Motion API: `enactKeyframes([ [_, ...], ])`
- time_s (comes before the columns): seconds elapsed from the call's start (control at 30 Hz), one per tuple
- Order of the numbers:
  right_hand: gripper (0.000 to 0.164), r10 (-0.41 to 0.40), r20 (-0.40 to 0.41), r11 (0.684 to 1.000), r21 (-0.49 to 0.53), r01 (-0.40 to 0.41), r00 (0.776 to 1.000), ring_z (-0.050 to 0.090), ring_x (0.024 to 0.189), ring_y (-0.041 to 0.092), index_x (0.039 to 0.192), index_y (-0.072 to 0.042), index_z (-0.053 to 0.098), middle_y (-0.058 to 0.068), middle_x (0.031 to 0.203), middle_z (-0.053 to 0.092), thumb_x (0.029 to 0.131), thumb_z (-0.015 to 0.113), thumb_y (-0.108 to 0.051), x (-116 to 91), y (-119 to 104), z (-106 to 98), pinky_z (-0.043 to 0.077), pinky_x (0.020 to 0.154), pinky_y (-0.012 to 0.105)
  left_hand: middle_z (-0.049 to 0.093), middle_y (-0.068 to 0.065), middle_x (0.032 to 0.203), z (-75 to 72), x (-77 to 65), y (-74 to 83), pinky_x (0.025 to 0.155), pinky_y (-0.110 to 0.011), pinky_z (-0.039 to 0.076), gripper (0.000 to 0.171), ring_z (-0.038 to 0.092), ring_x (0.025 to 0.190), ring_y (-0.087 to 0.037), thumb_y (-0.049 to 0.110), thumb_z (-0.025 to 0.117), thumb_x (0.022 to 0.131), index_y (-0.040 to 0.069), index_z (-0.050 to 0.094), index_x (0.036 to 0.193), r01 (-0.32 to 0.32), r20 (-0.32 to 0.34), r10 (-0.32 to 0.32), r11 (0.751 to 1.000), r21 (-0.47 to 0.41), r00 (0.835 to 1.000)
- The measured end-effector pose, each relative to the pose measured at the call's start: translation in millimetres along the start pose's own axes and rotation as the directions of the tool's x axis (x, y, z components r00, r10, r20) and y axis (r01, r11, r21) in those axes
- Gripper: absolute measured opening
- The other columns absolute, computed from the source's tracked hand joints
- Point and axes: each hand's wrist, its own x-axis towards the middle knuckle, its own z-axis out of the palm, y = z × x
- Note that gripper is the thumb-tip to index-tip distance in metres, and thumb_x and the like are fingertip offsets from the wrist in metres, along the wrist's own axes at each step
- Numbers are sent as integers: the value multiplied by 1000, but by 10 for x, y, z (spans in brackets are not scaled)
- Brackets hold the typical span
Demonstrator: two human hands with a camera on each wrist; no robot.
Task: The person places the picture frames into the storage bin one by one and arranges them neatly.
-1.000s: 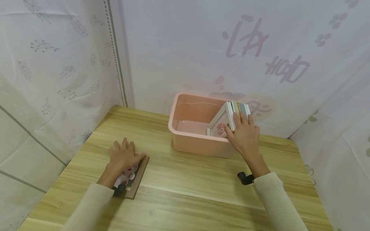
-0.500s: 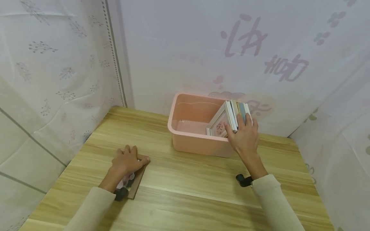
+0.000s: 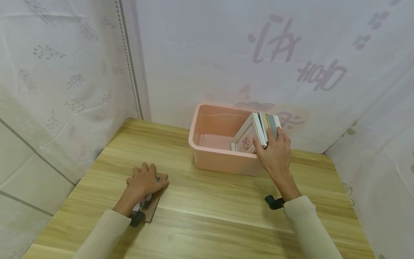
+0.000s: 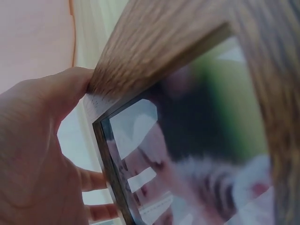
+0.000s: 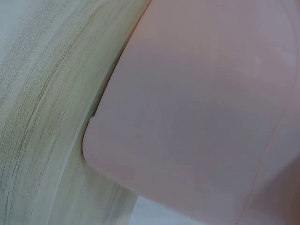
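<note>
My left hand (image 3: 143, 181) is over a brown wooden picture frame (image 3: 153, 208) lying on the table. Its thumb is at the frame's right edge and its fingers bend over the far edge. In the left wrist view, the wood-grain border (image 4: 154, 42) surrounds a glossy animal picture, with thumb and fingertips against the border. Farther right, my right hand (image 3: 275, 154) holds a leaning row of several picture frames (image 3: 247, 138) in a pink bin (image 3: 223, 162). Its thumb is on the white front frame and its fingers are over the top edges. The palm hides their near ends.
The bin's outer wall (image 5: 187, 93) fills most of the right wrist view. The wood-grain table (image 3: 207, 216) meets patterned cloth walls (image 3: 200, 54) at the back and sides. Dark wrist devices (image 3: 274, 202) sit by both sleeves.
My left hand has slid slightly right and toward me, its thumb settling over the frame's edge. My right fingers have shifted slightly right along the row, showing more of the white front frames.
</note>
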Motion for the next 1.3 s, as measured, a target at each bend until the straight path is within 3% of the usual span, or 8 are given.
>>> enactKeyframes([
  [0.43,68,-19,-9,1000,9,19,1000,44,127,52,137,-4,54,28,145,45,91,57,-55,25,-6,2,47,78,72,46,-28,112,40,71,4,69,-77,40,74,39,110,-61,57,60,85,-9,51,117,-2,-53,0,999,-40,999],
  [0.77,66,-25,-6,1000,14,25,1000,44,126,53,135,-3,54,28,144,45,91,58,-53,23,-6,3,47,77,73,48,-30,115,-8,128,20,71,-77,39,80,36,112,-62,62,60,85,-9,52,122,-28,-45,27,999,-38,999],
  [0.9,65,-25,-3,1000,16,25,1000,43,127,53,135,-3,54,29,144,45,92,57,-52,20,-6,-5,47,78,73,47,-34,123,-57,132,33,72,-77,41,85,34,116,-65,65,58,85,-10,51,125,-44,-66,42,999,-31,997],
  [1.03,66,-22,-1,1000,18,22,1000,43,127,53,136,-3,54,28,144,44,92,57,-52,18,-4,-6,47,79,73,49,-33,123,-131,155,55,68,-72,45,79,35,117,-65,65,58,85,-6,54,121,-68,-89,65,997,-27,994],
  [1.3,66,-13,3,1000,21,13,1000,42,127,53,136,-3,53,29,145,44,92,56,-53,10,1,-5,46,80,73,45,-31,134,-353,209,140,75,-77,38,81,29,123,-62,65,57,85,-2,52,129,-92,-99,82,991,-93,992],
])
